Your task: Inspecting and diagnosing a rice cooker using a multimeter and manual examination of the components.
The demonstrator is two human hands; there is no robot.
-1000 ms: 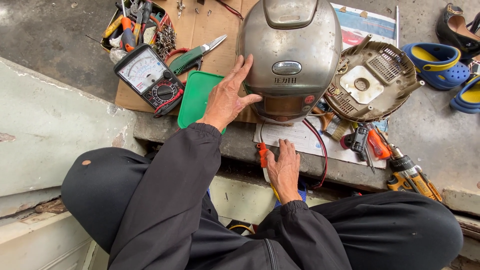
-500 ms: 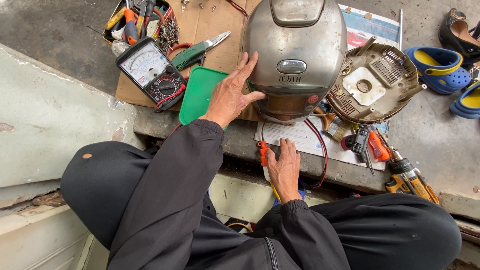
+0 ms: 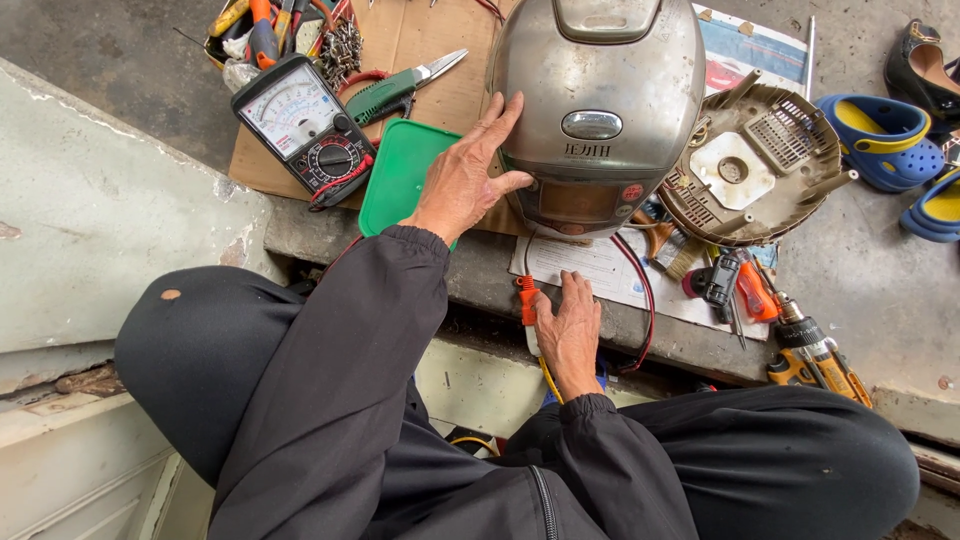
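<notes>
A silver rice cooker [image 3: 600, 90] stands on brown cardboard [image 3: 415, 40] in front of me. My left hand [image 3: 468, 180] lies flat against its left side, fingers spread, holding nothing. My right hand [image 3: 568, 330] rests lower on the concrete ledge [image 3: 480, 275], fingers curled on an orange-and-white tool handle [image 3: 528, 305] beside a printed white sheet [image 3: 600, 270]. A red wire [image 3: 645, 300] loops from under the cooker past that hand. A green plastic lid [image 3: 395, 175] lies under my left wrist.
An analogue multimeter [image 3: 305, 125] and green-handled pliers [image 3: 395, 88] lie at the left, a tool tray [image 3: 280, 30] behind them. The cooker's detached base plate [image 3: 755, 165], a brush, screwdrivers [image 3: 745, 290] and a cordless drill [image 3: 815, 350] lie at the right. Blue-and-yellow clogs [image 3: 880, 135] sit far right.
Both hands stay where they were on the cooker and the ledge. Only the view has shifted slightly; the scene sits a little lower in the frame.
</notes>
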